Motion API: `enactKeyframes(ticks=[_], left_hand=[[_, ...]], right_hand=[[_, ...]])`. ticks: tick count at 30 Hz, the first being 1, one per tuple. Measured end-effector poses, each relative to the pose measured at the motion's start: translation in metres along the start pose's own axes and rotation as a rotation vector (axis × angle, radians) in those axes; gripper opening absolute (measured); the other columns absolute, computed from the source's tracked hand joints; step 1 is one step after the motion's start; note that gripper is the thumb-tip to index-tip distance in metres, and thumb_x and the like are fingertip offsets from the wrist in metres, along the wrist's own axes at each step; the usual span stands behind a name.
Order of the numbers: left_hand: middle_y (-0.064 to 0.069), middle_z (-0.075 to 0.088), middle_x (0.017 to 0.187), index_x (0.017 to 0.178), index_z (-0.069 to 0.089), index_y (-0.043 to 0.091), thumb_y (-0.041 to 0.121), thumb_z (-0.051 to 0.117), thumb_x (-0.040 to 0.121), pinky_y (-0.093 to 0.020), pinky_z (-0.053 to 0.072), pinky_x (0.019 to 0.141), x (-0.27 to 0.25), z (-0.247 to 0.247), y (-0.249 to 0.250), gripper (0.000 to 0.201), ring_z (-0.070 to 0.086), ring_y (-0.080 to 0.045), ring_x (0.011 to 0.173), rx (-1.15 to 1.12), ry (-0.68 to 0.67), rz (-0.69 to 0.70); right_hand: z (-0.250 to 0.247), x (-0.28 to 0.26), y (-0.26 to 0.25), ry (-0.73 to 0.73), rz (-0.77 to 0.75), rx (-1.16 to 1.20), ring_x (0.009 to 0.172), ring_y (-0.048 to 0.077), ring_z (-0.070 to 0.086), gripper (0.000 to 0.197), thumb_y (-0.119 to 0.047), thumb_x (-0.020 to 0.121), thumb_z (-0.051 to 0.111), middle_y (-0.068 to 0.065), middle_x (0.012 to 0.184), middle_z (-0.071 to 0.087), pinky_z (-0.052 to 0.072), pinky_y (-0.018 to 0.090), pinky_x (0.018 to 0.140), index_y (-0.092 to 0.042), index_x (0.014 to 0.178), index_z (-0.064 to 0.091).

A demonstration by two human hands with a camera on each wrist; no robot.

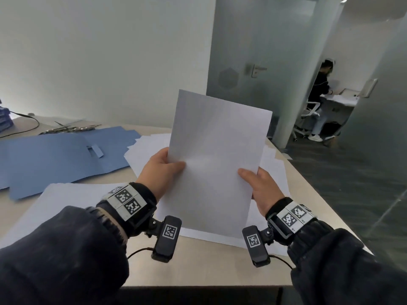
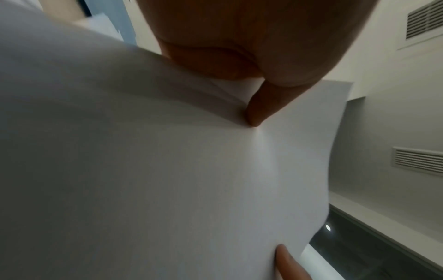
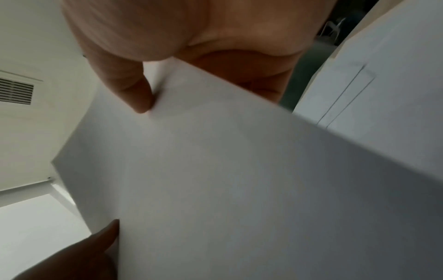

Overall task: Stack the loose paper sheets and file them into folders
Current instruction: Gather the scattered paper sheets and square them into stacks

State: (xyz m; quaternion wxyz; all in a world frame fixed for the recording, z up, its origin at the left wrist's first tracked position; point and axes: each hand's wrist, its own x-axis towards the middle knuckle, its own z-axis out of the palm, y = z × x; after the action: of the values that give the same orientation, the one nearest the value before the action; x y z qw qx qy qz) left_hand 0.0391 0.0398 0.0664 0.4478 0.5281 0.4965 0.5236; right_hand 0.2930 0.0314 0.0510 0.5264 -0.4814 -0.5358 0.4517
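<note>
I hold a white paper stack (image 1: pixel 217 159) upright above the desk, tilted slightly right. My left hand (image 1: pixel 161 170) pinches its left edge, thumb on the front. My right hand (image 1: pixel 259 186) pinches its right edge the same way. The left wrist view shows the paper stack (image 2: pixel 167 170) with my left thumb (image 2: pixel 261 106) pressed on it. The right wrist view shows the stack (image 3: pixel 239 180) under my right thumb (image 3: pixel 136 91). More loose white sheets (image 1: pixel 72 201) lie on the desk beneath and behind. An open blue folder (image 1: pixel 55 157) lies flat at the left.
The beige desk (image 1: pixel 198 267) ends close at the right and front. A black cable (image 1: pixel 28 126) and metal clips (image 1: pixel 70 129) lie at the back left, near a stack of blue folders (image 1: pixel 4 119). A seated person (image 1: pixel 319 95) is beyond a glass door (image 1: pixel 253 62).
</note>
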Motion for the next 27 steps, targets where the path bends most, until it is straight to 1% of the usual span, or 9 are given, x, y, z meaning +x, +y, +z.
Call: enactKeyframes(ticks=[2, 5, 8, 10, 12, 15, 19, 21, 27], left_hand=[[-0.001, 0.078, 0.1, 0.104, 0.069, 0.03, 0.023, 0.062, 0.073, -0.054, 0.059, 0.09, -0.004, -0.031, 0.004, 0.032, 0.075, -0.03, 0.091, 0.04, 0.065, -0.022], [-0.003, 0.077, 0.097, 0.102, 0.066, 0.029, 0.024, 0.058, 0.07, -0.055, 0.059, 0.088, -0.012, -0.085, 0.004, 0.034, 0.074, -0.032, 0.087, 0.141, 0.184, -0.076], [-0.004, 0.075, 0.095, 0.099, 0.066, 0.027, 0.014, 0.058, 0.083, -0.053, 0.059, 0.088, -0.027, -0.14, -0.002, 0.022, 0.074, -0.033, 0.086, 0.269, 0.288, -0.15], [-0.007, 0.075, 0.096, 0.096, 0.068, 0.025, 0.004, 0.056, 0.088, -0.053, 0.06, 0.087, -0.038, -0.176, -0.011, 0.025, 0.073, -0.035, 0.086, 0.347, 0.344, -0.205], [-0.01, 0.075, 0.1, 0.099, 0.07, 0.021, 0.002, 0.057, 0.088, -0.049, 0.059, 0.09, -0.052, -0.205, -0.019, 0.026, 0.072, -0.034, 0.09, 0.441, 0.369, -0.259], [-0.007, 0.074, 0.1, 0.106, 0.071, 0.018, 0.003, 0.059, 0.089, -0.037, 0.057, 0.089, -0.072, -0.24, -0.029, 0.025, 0.07, -0.027, 0.088, 0.552, 0.394, -0.339], [0.0, 0.072, 0.084, 0.106, 0.073, 0.018, 0.003, 0.062, 0.087, -0.024, 0.051, 0.066, -0.092, -0.272, -0.043, 0.027, 0.068, -0.019, 0.072, 0.566, 0.432, -0.428], [0.003, 0.071, 0.081, 0.107, 0.073, 0.021, 0.005, 0.063, 0.086, -0.021, 0.048, 0.059, -0.097, -0.28, -0.05, 0.028, 0.066, -0.015, 0.069, 0.566, 0.454, -0.458], [0.0, 0.072, 0.092, 0.117, 0.069, 0.022, 0.008, 0.062, 0.088, -0.021, 0.046, 0.06, -0.098, -0.278, -0.061, 0.033, 0.066, -0.018, 0.074, 0.542, 0.481, -0.455]], right_hand=[[0.027, 0.004, -0.004, -0.032, 0.008, -0.029, 0.086, 0.02, 0.069, 0.017, -0.025, 0.094, 0.058, 0.006, 0.101, 0.076, 0.051, 0.039, 0.075, -0.021, 0.106, 0.07], [0.073, 0.01, -0.004, -0.088, 0.041, -0.091, 0.069, 0.023, 0.054, 0.034, -0.032, 0.079, 0.059, 0.014, 0.083, 0.062, 0.041, 0.031, 0.058, -0.004, 0.097, 0.063], [0.121, 0.015, 0.004, -0.192, 0.086, -0.163, 0.053, 0.019, 0.047, 0.02, -0.023, 0.092, 0.061, 0.013, 0.071, 0.051, 0.033, 0.027, 0.05, -0.004, 0.087, 0.056], [0.152, 0.016, 0.012, -0.279, 0.131, -0.175, 0.048, 0.018, 0.044, 0.017, -0.019, 0.094, 0.061, 0.01, 0.067, 0.047, 0.028, 0.026, 0.049, -0.007, 0.085, 0.054], [0.181, 0.013, 0.02, -0.362, 0.171, -0.197, 0.047, 0.016, 0.044, 0.014, -0.019, 0.094, 0.063, 0.006, 0.067, 0.049, 0.026, 0.024, 0.048, -0.008, 0.087, 0.058], [0.219, 0.005, 0.029, -0.455, 0.202, -0.234, 0.045, 0.014, 0.045, 0.013, -0.02, 0.093, 0.066, 0.004, 0.067, 0.056, 0.024, 0.022, 0.046, -0.011, 0.085, 0.06], [0.255, -0.004, 0.042, -0.511, 0.246, -0.288, 0.045, 0.014, 0.045, 0.015, -0.022, 0.093, 0.067, 0.007, 0.072, 0.062, 0.024, 0.02, 0.044, -0.008, 0.091, 0.063], [0.267, -0.007, 0.046, -0.518, 0.273, -0.303, 0.044, 0.014, 0.045, 0.016, -0.023, 0.094, 0.065, 0.007, 0.073, 0.064, 0.024, 0.019, 0.043, -0.007, 0.093, 0.063], [0.28, -0.008, 0.051, -0.493, 0.272, -0.335, 0.043, 0.014, 0.046, 0.011, -0.017, 0.096, 0.061, 0.009, 0.078, 0.067, 0.031, 0.017, 0.037, -0.01, 0.087, 0.061]])
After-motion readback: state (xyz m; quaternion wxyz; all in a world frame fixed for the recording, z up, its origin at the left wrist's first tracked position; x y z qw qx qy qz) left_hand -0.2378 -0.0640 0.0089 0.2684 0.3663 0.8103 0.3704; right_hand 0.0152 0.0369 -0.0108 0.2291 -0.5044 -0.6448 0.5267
